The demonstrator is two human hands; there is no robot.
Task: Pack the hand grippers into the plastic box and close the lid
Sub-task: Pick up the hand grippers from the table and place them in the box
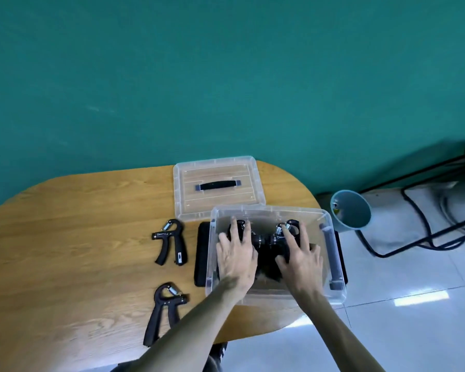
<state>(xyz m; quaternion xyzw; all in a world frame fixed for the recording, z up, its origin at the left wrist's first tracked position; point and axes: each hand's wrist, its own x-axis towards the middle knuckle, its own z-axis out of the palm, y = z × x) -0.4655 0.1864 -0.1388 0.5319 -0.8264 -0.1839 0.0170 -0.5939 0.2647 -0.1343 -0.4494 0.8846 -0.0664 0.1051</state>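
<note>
Hands inside the plastic box: left hand and right hand lay flat, fingers spread, each pressing a hand gripper onto the floor of the box. Two more grippers lay on the table, left of the box and nearer the left hand, handles toward the person. Lid rested behind the box, off.

plastic box: clear, open, right table end | black hand grippers inside | lid: off, flat, far-left of box | two grippers left on table
</note>
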